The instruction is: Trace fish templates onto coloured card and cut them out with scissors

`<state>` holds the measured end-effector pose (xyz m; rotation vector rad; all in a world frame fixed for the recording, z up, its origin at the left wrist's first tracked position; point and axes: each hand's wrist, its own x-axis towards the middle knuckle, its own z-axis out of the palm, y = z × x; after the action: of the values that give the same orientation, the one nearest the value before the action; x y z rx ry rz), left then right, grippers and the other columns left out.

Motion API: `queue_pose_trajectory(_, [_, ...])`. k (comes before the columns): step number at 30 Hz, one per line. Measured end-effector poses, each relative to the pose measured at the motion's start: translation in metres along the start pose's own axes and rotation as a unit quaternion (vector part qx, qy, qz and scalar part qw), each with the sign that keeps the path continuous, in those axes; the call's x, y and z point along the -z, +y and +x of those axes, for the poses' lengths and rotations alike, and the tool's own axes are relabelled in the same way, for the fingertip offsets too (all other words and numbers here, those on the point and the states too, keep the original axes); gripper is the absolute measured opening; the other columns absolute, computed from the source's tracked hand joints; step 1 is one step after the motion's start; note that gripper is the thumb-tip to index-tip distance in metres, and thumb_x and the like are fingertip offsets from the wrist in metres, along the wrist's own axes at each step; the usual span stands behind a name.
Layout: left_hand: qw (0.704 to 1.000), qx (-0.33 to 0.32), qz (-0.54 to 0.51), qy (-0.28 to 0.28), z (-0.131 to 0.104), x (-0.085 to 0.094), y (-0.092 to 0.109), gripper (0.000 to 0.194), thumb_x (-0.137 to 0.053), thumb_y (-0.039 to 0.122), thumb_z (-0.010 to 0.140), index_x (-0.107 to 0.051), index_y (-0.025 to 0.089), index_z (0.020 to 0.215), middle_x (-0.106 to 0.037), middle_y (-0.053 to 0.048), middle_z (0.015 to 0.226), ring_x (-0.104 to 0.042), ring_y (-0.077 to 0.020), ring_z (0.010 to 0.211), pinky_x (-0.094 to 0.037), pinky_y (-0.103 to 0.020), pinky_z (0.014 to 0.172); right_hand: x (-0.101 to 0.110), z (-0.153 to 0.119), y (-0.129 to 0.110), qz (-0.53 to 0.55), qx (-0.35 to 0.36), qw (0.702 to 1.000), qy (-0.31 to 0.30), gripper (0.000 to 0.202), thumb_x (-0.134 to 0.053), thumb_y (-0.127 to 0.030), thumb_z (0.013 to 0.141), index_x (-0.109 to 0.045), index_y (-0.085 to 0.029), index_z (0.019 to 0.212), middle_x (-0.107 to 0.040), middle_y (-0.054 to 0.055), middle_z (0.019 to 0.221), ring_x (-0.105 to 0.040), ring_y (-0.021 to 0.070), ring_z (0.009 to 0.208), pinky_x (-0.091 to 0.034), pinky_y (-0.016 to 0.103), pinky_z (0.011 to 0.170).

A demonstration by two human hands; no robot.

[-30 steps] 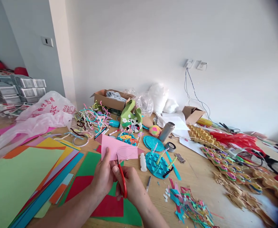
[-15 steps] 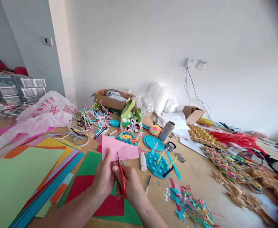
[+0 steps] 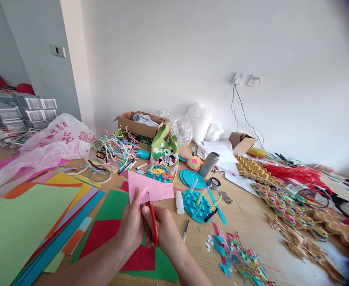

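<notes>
My left hand (image 3: 132, 224) pinches the lower edge of a pink sheet of paper (image 3: 138, 186), thumb in front. A pencil outline runs across the paper's right part. In my right hand (image 3: 161, 226) is a pair of red-handled scissors (image 3: 153, 224), its blades pointing up at the paper's lower edge. The blades are partly hidden by the paper, and both hands nearly touch. Below them lie a red sheet (image 3: 138, 260) and a green sheet (image 3: 111, 202).
Coloured paper sheets (image 3: 28, 222) are piled at the left. Paper scraps (image 3: 242, 258) lie at right front. Beyond the hands are a blue egg-tray disc (image 3: 196, 204), a glue bottle (image 3: 179, 202), a pen (image 3: 186, 230), a steel flask (image 3: 210, 163) and a pile of pipe cleaners (image 3: 117, 147).
The pink paper has tilted slightly, and the scissors' blades show less in front of it. Both hands stay almost in the same place, still holding paper and scissors.
</notes>
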<state>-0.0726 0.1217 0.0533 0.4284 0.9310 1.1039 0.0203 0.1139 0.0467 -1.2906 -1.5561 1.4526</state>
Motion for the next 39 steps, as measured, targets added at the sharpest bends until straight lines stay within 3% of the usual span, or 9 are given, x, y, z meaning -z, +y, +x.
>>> queue_pose_trajectory(10, [1.0, 0.021, 0.014, 0.013, 0.001, 0.0, 0.001, 0.058, -0.039, 0.07, 0.084, -0.056, 0.019, 0.059, -0.041, 0.002, 0.03, -0.04, -0.0175, 0.021, -0.026, -0.028, 0.022, -0.001, 0.001, 0.005, 0.014, 0.009, 1.0, 0.002, 0.06, -0.045, -0.076, 0.081, -0.052, -0.017, 0.068, -0.043, -0.006, 0.038, -0.047, 0.0109, 0.032, -0.032, 0.018, 0.031])
queue_pose_trajectory(19, [0.998, -0.006, -0.046, 0.033, 0.003, 0.001, -0.002, 0.045, -0.048, 0.059, 0.086, -0.059, 0.019, 0.068, -0.05, 0.002, 0.037, -0.045, -0.0168, 0.026, -0.027, -0.027, 0.023, -0.003, 0.001, 0.003, 0.024, 0.023, 0.999, 0.02, 0.056, -0.049, -0.072, 0.082, -0.05, -0.018, 0.067, -0.047, -0.005, 0.038, -0.044, 0.0097, 0.029, -0.027, 0.017, 0.028])
queue_pose_trajectory(28, [0.999, 0.035, -0.019, 0.025, 0.007, 0.005, -0.009, 0.059, -0.045, 0.073, 0.079, -0.042, 0.022, 0.048, -0.038, 0.002, 0.03, -0.038, -0.0159, 0.021, -0.021, -0.026, 0.023, -0.004, 0.0, 0.004, 0.026, 0.008, 1.0, 0.009, 0.062, -0.047, -0.076, 0.08, -0.057, -0.016, 0.071, -0.043, -0.006, 0.036, -0.044, 0.0104, 0.029, -0.03, 0.018, 0.029])
queue_pose_trajectory(33, [0.999, 0.014, -0.035, 0.027, 0.008, 0.005, -0.01, 0.056, -0.05, 0.069, 0.08, -0.046, 0.021, 0.051, -0.042, 0.002, 0.032, -0.041, -0.0147, 0.025, -0.027, -0.025, 0.027, -0.005, -0.001, 0.0, 0.021, 0.01, 1.0, 0.015, 0.063, -0.046, -0.077, 0.08, -0.059, -0.016, 0.071, -0.044, -0.005, 0.035, -0.042, 0.01, 0.028, -0.028, 0.018, 0.029])
queue_pose_trajectory(39, [0.999, 0.017, -0.034, 0.031, 0.004, 0.002, -0.007, 0.061, -0.051, 0.07, 0.078, -0.04, 0.021, 0.043, -0.037, 0.002, 0.029, -0.037, -0.0144, 0.022, -0.022, -0.025, 0.023, -0.003, -0.001, -0.004, 0.011, -0.003, 1.0, 0.023, 0.063, -0.047, -0.077, 0.079, -0.059, -0.015, 0.075, -0.044, -0.005, 0.034, -0.041, 0.0101, 0.028, -0.027, 0.018, 0.029])
